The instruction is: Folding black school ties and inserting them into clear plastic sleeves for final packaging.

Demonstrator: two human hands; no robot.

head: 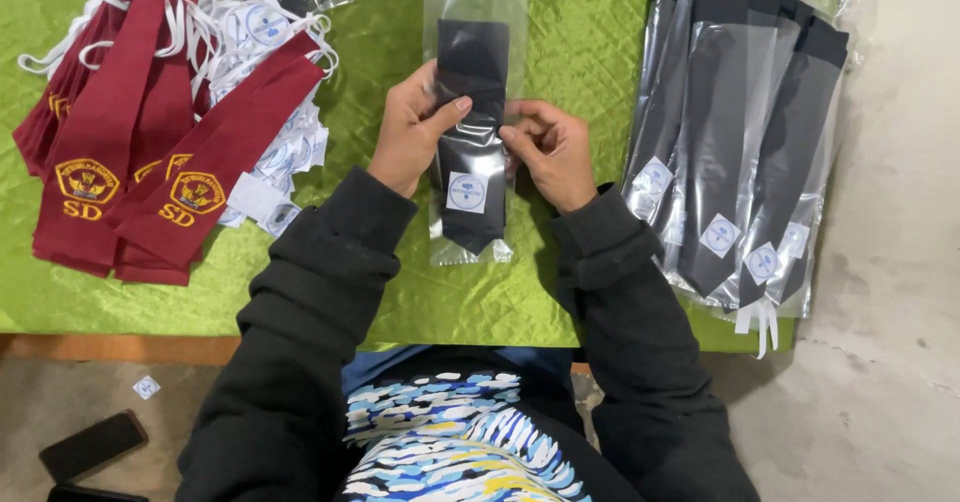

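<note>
The left hand (pixel 408 132) grips the left edge of a dark tie (pixel 470 142) that sits inside a clear plastic sleeve (pixel 476 2), thumb pressed across the front of it. The right hand (pixel 548 150) pinches the sleeve's right edge with curled fingers, so both hands are closed on the same bagged tie. It lies at the centre of the view on the surface, covered by a green cloth (pixel 580 52), with its narrow end pointing to 6 o'clock and the empty top of the sleeve running up to 12 o'clock. A small white square label (pixel 466 192) shows on the tie's lower part.

At 3 o'clock from the hands lies a stack of bagged dark ties (pixel 735 132), each already in a clear sleeve with a white label. At 9 o'clock lies a heap of dark red ties (pixel 140 132) with yellow emblems and white elastic loops, none in sleeves, over a scatter of loose white labels (pixel 262 27).

Judging by the two piles, a good share of the bagging is done, the tie in hand looks nearly seated in its sleeve, and the red ties remain unbagged.

At 7 o'clock, on the floor, lies a dark phone (pixel 92 444).
</note>
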